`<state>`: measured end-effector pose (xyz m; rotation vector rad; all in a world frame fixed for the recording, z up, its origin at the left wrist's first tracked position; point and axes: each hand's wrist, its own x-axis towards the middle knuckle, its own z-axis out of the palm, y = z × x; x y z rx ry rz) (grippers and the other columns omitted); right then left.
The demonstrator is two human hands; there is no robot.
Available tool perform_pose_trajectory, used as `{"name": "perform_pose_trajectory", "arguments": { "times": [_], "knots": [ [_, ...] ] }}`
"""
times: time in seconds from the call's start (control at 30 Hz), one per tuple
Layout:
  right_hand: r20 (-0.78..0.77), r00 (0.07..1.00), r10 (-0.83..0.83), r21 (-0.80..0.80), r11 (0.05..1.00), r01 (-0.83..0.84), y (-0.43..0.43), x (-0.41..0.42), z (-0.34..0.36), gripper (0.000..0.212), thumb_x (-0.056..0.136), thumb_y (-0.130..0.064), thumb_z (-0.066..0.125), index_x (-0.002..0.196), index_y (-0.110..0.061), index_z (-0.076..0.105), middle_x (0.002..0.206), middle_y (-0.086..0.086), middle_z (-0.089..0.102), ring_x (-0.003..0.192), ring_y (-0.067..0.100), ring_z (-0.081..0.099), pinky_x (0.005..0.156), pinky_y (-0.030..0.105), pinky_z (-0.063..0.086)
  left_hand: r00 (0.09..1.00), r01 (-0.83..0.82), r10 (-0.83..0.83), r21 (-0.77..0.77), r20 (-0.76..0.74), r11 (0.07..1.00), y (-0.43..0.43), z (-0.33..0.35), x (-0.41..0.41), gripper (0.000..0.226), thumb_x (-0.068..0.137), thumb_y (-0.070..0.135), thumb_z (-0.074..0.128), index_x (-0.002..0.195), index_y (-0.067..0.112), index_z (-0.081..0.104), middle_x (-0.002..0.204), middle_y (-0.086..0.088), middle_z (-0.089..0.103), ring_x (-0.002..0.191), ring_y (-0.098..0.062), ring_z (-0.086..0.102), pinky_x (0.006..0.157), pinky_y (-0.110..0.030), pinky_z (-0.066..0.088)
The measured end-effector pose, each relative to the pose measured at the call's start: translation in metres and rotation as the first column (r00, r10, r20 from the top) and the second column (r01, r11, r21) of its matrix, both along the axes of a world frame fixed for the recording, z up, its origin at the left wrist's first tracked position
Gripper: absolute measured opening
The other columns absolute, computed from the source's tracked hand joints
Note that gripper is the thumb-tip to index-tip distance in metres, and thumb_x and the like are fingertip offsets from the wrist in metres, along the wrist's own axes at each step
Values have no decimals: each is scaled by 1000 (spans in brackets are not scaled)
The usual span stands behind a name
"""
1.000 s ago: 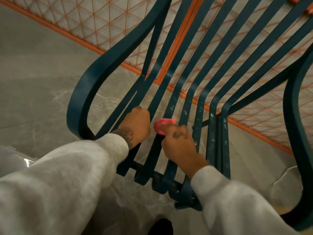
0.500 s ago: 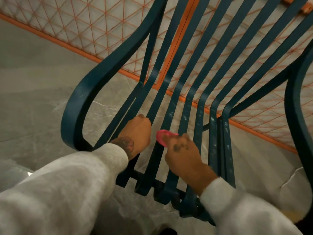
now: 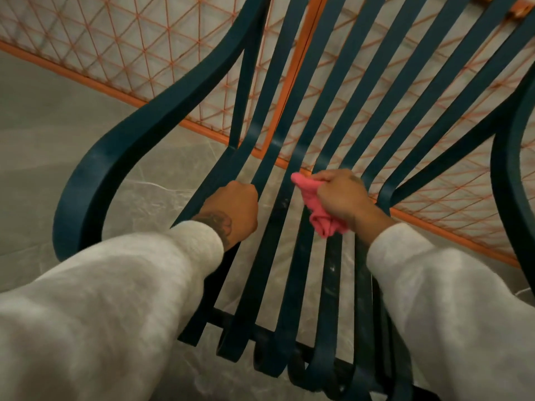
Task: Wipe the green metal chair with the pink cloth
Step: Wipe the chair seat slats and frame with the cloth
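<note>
The dark green metal chair (image 3: pixel 139 131) fills the view, its flat slats running from the backrest down into the seat. My left hand (image 3: pixel 234 206) grips one of the left seat slats, fingers curled round it. My right hand (image 3: pixel 341 195) holds the bunched pink cloth (image 3: pixel 315 206) against the middle slats where the seat bends up into the back. Pale specks of dirt show on the slats below the cloth. Both forearms wear light grey sleeves.
An orange wire-mesh fence panel (image 3: pixel 144 44) stands behind the chair. Grey marble floor (image 3: pixel 43 146) lies to the left and shows between the slats. The chair's curved armrests rise at left and right (image 3: pixel 512 157).
My right hand has slid the cloth up along the slats toward the seat's bend, and more of the cloth now hangs out below the hand. My left hand keeps its grip.
</note>
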<state>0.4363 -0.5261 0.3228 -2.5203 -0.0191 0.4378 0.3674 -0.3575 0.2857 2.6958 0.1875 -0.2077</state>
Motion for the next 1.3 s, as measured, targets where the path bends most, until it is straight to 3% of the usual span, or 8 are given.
{"name": "perform_pose_trajectory", "arguments": {
  "times": [0.1,0.2,0.3,0.43,0.67,0.93,1.17,1.3],
  "knots": [
    [153,987,-43,0,999,43,-2,23,-6,36,102,-19,46,134,-30,57,93,13,71,56,20,68,46,26,52,999,-46,46,-76,-9,996,-3,-4,17,7,87,11,65,87,4,63,80,-6,52,69,-20,52,68,-28,45],
    [70,987,146,-106,985,-138,12,7,-23,38,101,-21,51,134,-37,56,113,8,69,70,22,72,54,29,56,995,-100,100,-105,-8,989,-5,-10,26,31,86,7,65,64,11,45,70,-3,49,59,-16,48,65,-28,44],
    [-10,936,351,-412,852,-323,21,-35,-50,53,93,-13,57,144,-25,45,138,7,50,118,26,51,95,35,46,994,-99,102,-103,27,990,-5,-17,31,37,88,8,65,61,13,39,66,0,41,68,-20,49,66,-29,44],
    [59,947,317,-456,852,-257,27,-26,-55,52,95,-14,54,145,-23,42,133,13,49,117,29,49,94,34,42,997,-63,66,-91,30,994,-3,-21,36,11,88,13,69,86,8,59,82,-5,49,75,-20,49,69,-29,43],
    [34,978,207,-407,896,-176,43,60,-63,57,99,-7,44,152,-24,36,155,12,37,140,33,38,113,40,34,999,-52,51,-86,-12,995,1,-24,39,22,84,19,74,74,11,56,81,-4,51,71,-19,50,68,-26,43],
    [89,956,281,-345,909,-235,34,-63,-43,49,99,-11,50,146,-17,39,137,9,43,123,25,44,106,31,36,998,-57,54,-103,-28,993,0,-15,35,25,84,14,73,68,10,53,81,-8,60,69,-22,56,71,-29,51],
    [-4,972,233,-343,913,-220,35,-5,-48,55,97,-10,49,148,-28,39,138,11,45,120,29,49,103,38,43,996,21,-22,-12,-85,1000,-1,-8,43,13,85,15,72,91,10,61,91,-8,63,84,-23,64,76,-29,50],
    [-4,996,91,-93,991,-91,32,60,-36,49,98,-6,37,134,-37,51,118,13,64,72,23,67,68,37,60,997,38,-38,-11,-66,999,1,-1,65,12,86,10,69,93,7,59,92,-10,62,83,-26,63,72,-29,49]
  ]
}}
